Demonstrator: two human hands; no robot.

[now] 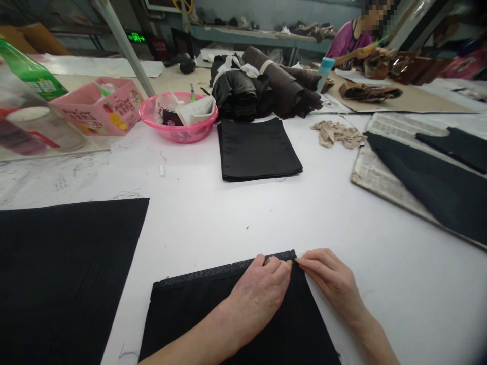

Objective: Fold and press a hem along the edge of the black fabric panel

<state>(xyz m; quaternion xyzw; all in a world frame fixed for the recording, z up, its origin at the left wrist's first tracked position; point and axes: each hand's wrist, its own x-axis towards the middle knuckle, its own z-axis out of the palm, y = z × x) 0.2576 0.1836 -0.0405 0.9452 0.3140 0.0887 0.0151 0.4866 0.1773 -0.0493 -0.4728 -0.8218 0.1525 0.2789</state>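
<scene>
A black fabric panel [190,319] lies flat in front of me, with a speckled grey-black strip [205,274] along its far edge. My left hand [262,286] reaches across the panel, its fingers curled and pressed on the strip close to the far right corner. At that same corner, my right hand [331,279] pinches the panel's edge between thumb and fingertips. The two sets of fingertips almost meet. The near end of the panel runs out of view.
Another black fabric sheet [64,274] lies at left. Beyond is a stack of black panels [258,149], a pink basin [178,132], a pink box [99,111] and rolled dark fabric [281,81]. Black pieces lie on a board [361,167] at right. A person [350,43] works at the back.
</scene>
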